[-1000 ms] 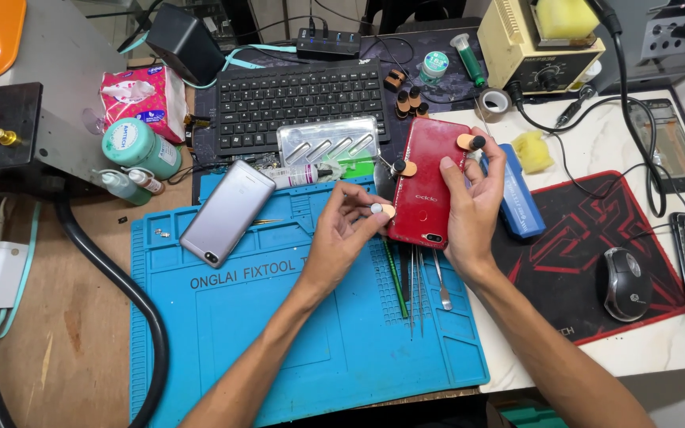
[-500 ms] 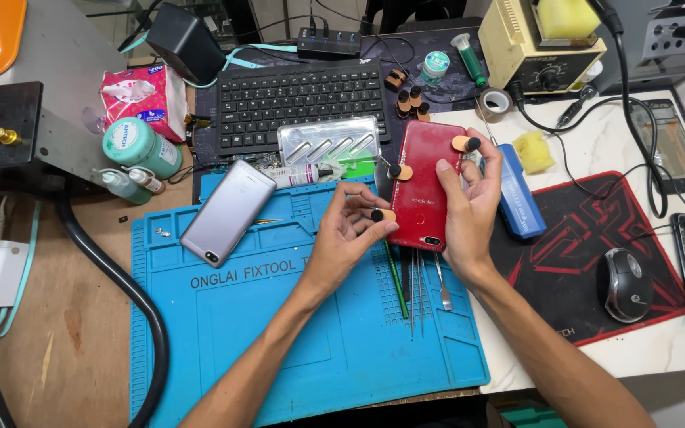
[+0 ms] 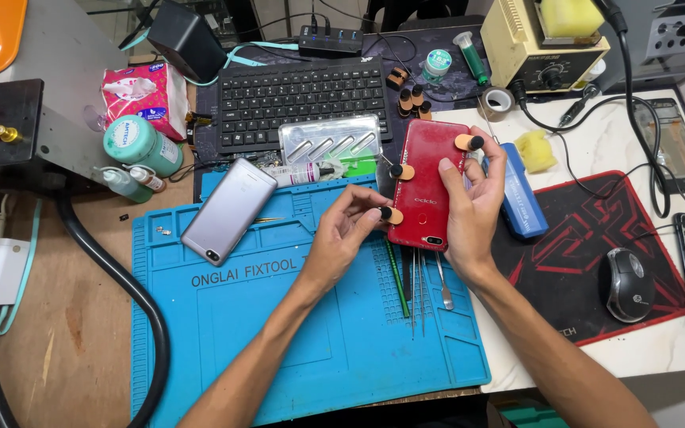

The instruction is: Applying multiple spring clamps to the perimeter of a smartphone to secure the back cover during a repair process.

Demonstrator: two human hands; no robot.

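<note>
Beside silver phone (image 3: 228,210) (face down), red phone (image 3: 426,186).

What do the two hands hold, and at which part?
The right hand grips the red phone by its right edge. The left hand pinches a small clip at the phone's left edge.

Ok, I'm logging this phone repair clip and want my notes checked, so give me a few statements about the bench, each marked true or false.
1. The right hand holds the red phone back side up. True.
2. The left hand holds a screwdriver. False: its fingertips pinch a small orange-and-black clip at the red phone's edge.
3. A silver phone lies on the blue repair mat. True.
4. The computer mouse sits on the blue repair mat. False: it sits on the black-and-red mouse pad.
5. The black keyboard lies beyond the red phone. True.
</note>
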